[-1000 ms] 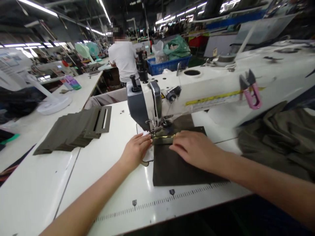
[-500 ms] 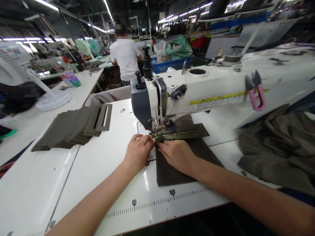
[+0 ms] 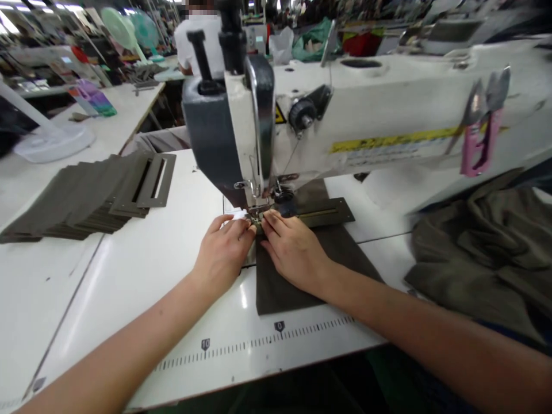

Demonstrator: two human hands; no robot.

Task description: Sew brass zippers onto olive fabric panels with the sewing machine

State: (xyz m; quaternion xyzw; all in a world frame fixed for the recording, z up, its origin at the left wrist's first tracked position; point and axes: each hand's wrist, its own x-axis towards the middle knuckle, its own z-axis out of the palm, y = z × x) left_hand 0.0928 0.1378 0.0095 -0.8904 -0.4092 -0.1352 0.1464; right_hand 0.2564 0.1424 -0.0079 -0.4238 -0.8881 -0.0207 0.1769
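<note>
Under the needle area of a white sewing machine [image 3: 254, 190] lies a narrow dark olive slotted strip [image 3: 345, 210], on top of a larger dark olive fabric panel [image 3: 293, 287]. My left hand [image 3: 226, 250] is closed, its fingertips pinched at the strip's left end beside the presser foot. My right hand [image 3: 295, 244] has its fingers pressed together on the strip just right of the foot, its heel over the panel. The fingers partly hide the foot and the strip's near edge. A small white piece [image 3: 236, 213] shows behind my left fingers.
Left on the table lies a fanned stack of slotted olive pieces [image 3: 95, 190]. Pink-handled snips [image 3: 480, 138] hang on the machine arm. Crumpled olive fabric [image 3: 470, 253] lies at the right. A ruler scale [image 3: 250, 345] runs along the front edge. A person in white [image 3: 200, 43] is beyond.
The view has moved closer and tilted down. My right fingers have shifted forward onto the strip, close to the foot. My left hand stays at the strip's left end.
</note>
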